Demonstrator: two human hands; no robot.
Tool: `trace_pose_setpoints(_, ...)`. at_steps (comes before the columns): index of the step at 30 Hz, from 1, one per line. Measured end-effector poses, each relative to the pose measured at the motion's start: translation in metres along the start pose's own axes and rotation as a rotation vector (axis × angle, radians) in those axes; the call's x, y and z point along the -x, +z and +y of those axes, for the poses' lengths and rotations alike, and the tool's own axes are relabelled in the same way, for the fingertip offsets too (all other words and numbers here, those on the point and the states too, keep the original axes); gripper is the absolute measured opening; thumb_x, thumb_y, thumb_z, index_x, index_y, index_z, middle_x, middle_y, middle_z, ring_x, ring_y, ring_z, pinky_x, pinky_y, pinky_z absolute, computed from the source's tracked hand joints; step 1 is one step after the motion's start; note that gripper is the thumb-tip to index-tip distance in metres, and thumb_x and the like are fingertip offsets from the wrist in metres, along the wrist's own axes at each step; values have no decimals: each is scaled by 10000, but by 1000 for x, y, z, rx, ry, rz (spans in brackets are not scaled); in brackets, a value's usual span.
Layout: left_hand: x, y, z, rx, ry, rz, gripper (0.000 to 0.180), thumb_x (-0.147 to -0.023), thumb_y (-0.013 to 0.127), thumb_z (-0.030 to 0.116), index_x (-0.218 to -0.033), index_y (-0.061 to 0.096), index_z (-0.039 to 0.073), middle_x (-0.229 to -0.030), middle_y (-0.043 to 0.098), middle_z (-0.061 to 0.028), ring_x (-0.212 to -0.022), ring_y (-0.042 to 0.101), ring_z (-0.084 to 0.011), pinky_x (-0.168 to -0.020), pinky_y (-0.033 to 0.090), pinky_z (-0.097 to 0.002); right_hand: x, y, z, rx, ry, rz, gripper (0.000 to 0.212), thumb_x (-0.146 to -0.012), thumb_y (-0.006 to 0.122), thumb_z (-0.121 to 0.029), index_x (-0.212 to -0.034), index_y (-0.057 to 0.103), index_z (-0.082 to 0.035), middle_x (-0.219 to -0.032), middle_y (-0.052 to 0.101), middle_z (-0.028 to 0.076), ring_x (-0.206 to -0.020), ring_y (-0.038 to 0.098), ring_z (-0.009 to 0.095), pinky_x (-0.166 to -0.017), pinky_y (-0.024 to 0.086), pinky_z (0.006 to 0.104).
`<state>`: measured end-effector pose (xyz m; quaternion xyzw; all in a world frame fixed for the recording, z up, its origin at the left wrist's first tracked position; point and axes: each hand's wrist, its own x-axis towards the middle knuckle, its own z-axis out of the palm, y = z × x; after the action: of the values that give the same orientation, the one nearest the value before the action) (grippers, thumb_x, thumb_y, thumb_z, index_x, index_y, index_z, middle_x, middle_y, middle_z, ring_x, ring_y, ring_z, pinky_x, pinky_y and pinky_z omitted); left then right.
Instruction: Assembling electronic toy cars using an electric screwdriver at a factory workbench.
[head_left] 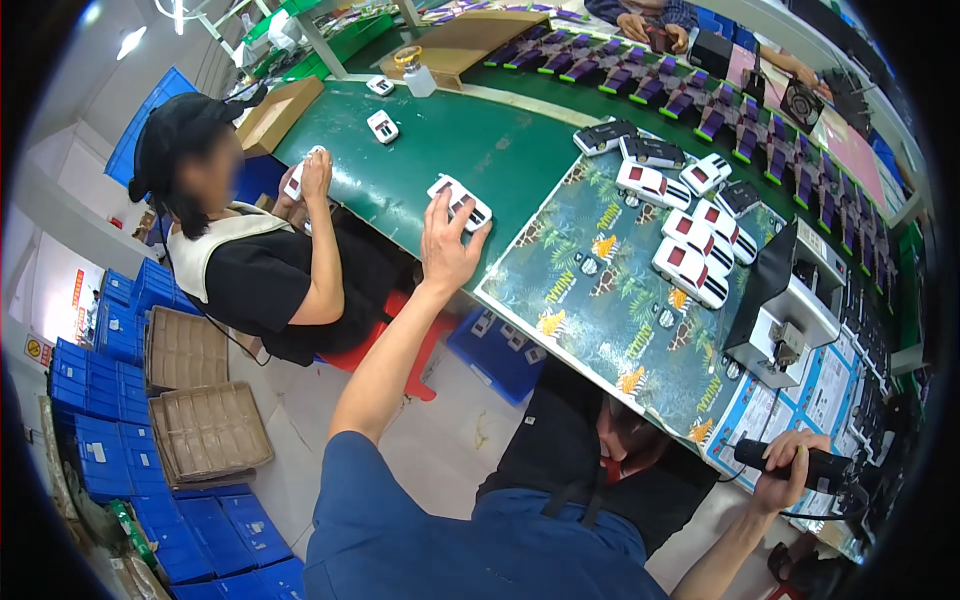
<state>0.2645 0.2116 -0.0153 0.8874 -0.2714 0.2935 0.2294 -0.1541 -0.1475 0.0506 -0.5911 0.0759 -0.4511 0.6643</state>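
Workroom with a smooth, faintly glossy green tabletop [500, 150]. Landmark: the patterned mat [590, 340], flat, straight-edged, printed with leaves and animals.

- White toy car [478, 206], one: rounded, hard-looking shell, dark stripes; on the tabletop, left of the mat.
- Left hand [450, 252]: fingers spread over that car, touching its top; whether it grips cannot be told.
- Right hand [782, 478]: fingers wrapped around a black tool [828, 470], cylindrical, lying crosswise, just beyond the mat's near right corner.
- White cars [684, 268], a cluster: red windows, black stripes; on the mat's far right part.
- Black car bodies [652, 151], several: beside the cluster, toward the mat's far edge.
- Machine [760, 345], one: boxy, grey metal; right of the mat.
- Co-worker [265, 260]: left of the mat, holding a white piece.
- Bin [480, 368]: blue plastic, left of the mat, below tabletop level.
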Motion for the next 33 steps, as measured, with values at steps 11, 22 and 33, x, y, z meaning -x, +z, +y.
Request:
trace_pose_setpoints(11,-65,15,-128,-111,-31,-103,410,-864,688,254,-1212,627,47,-1410,449,-263,-1334,398,-437,-1080,383,-463,3,3,-5,59,24,68,133,-919,542,-130,-875,439,-59,-600,395,31,-461,377,102,-444,342,211)
trace_pose_setpoints(22,-104,27,-170,-437,-600,99,539,-822,727,274,-1279,521,75,-1440,405,-215,-1298,430,-395,-979,428,-543,0,4,-4,69,47,94,122,-927,530,-144,-899,447,-60,-626,375,13,-463,353,85,-424,295,216)
trace_pose_setpoints(33,-15,15,-82,-159,-315,-35,583,-873,633,414,-1251,557,-23,-1396,436,-285,-1310,399,-415,-1109,294,-495,4,4,-4,34,18,75,138,-921,547,-136,-870,444,-60,-624,375,23,-467,352,93,-441,310,215)
